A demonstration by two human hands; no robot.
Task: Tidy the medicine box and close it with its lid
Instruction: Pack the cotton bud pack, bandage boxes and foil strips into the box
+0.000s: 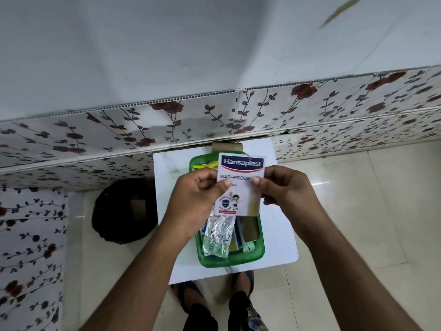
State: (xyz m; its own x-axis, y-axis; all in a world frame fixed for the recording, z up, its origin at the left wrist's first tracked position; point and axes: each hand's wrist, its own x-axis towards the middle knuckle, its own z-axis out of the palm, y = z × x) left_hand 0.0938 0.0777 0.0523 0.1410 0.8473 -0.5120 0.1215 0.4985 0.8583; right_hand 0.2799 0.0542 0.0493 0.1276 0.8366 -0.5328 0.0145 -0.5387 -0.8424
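the left hand (200, 194) and right hand (286, 189) are closed on the plaster packet (239, 180), held upright directly above the green medicine box (259, 253).

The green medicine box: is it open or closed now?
Open. No lid covers the green medicine box; packets lie exposed inside it, and both hands hold a Hansaplast pack above it.
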